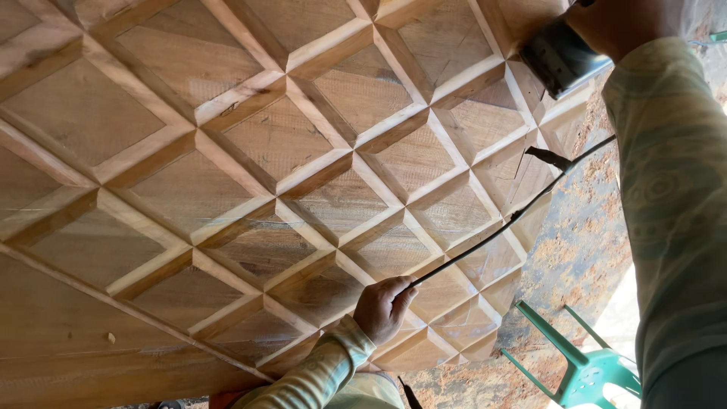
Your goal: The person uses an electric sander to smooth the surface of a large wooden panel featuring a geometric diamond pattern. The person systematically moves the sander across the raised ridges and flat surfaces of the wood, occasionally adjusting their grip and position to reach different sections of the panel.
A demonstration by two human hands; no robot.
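A large wooden panel carved into a grid of raised diamond ribs fills most of the view. My left hand rests on the panel's lower part, closed around a thin black cable. The cable runs up and to the right toward a grey power tool. My right hand grips that tool at the top right, pressed against the panel near its edge. Both arms wear pale patterned long sleeves. The tool's working face is hidden.
Beyond the panel's right edge lies ground covered in reddish sawdust. A green plastic frame with legs stands at the bottom right. A small dark chip sits by the panel's edge.
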